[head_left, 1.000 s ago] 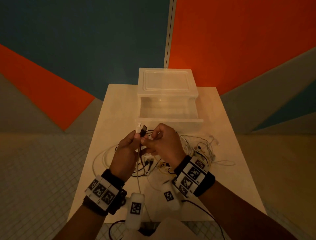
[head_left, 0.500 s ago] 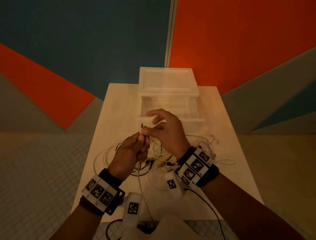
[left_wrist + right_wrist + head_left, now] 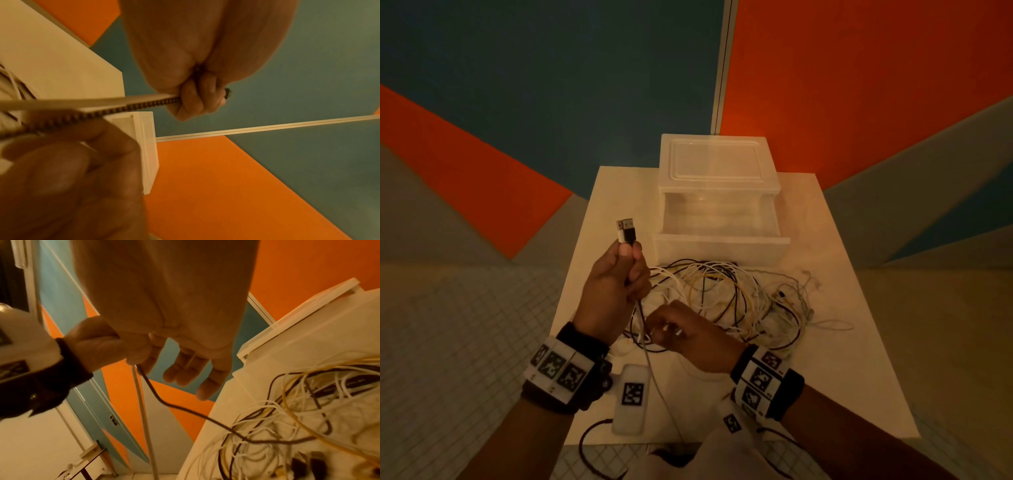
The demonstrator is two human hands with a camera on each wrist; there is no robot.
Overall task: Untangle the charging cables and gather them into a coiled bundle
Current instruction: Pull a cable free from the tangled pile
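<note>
L hand (image 3: 616, 291) fists two plugs (image 3: 626, 230) up high so both cords hang taut. R hand (image 3: 688, 337) pinches them low, prob to strip them from the tangle (image 3: 726, 301)

A white surface (image 3: 616, 192) carries a translucent drawer box (image 3: 717, 164) at its far edge; its drawer stands open. Tangled cables (image 3: 729, 298) lie just before the box.

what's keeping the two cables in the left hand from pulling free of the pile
The left hand holds a black and a white cable by the USB plugs. The black one runs back into the tangled pile, under white and yellow loops. The right hand works where they hang.
</note>
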